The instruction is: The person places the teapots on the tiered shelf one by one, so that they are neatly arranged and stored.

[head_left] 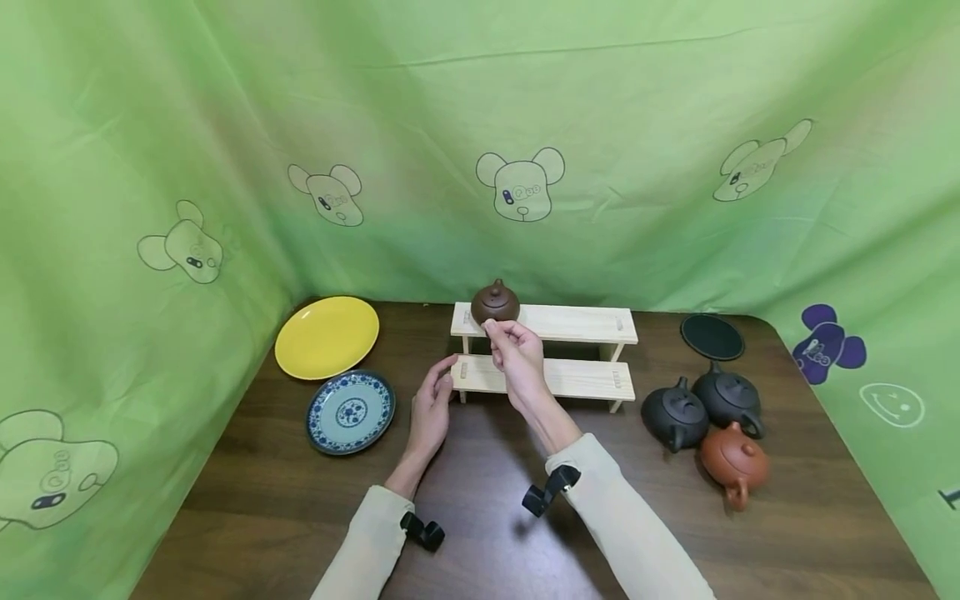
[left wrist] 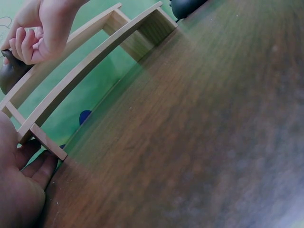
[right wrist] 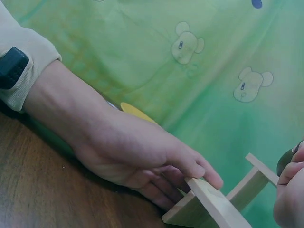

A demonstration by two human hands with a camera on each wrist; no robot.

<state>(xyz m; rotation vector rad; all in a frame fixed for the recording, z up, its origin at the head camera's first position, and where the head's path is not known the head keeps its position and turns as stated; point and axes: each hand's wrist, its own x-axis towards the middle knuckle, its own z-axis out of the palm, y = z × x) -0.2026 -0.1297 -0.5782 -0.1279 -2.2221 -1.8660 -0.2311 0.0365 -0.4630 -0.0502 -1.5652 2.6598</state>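
On the left end of the upper board of a two-tier wooden stand (head_left: 573,379) sits a small dark brown teapot (head_left: 496,302). My right hand (head_left: 522,367) pinches its handle from the front; the left wrist view shows the curled fingers at the dark handle (left wrist: 16,59). My left hand (head_left: 430,412) holds the left end of the lower board. In the right wrist view, thumb and forefinger of the left hand (right wrist: 137,147) lie at the board's corner, while the other fingers bend in by the leg (right wrist: 183,211).
At the right stand two black teapots (head_left: 675,415) (head_left: 727,398) and a reddish-brown teapot (head_left: 735,457), with a dark round plate (head_left: 712,336) behind them. A yellow plate (head_left: 327,337) and a blue-patterned plate (head_left: 351,412) lie to the left. Green curtain (head_left: 420,125) surrounds the table.
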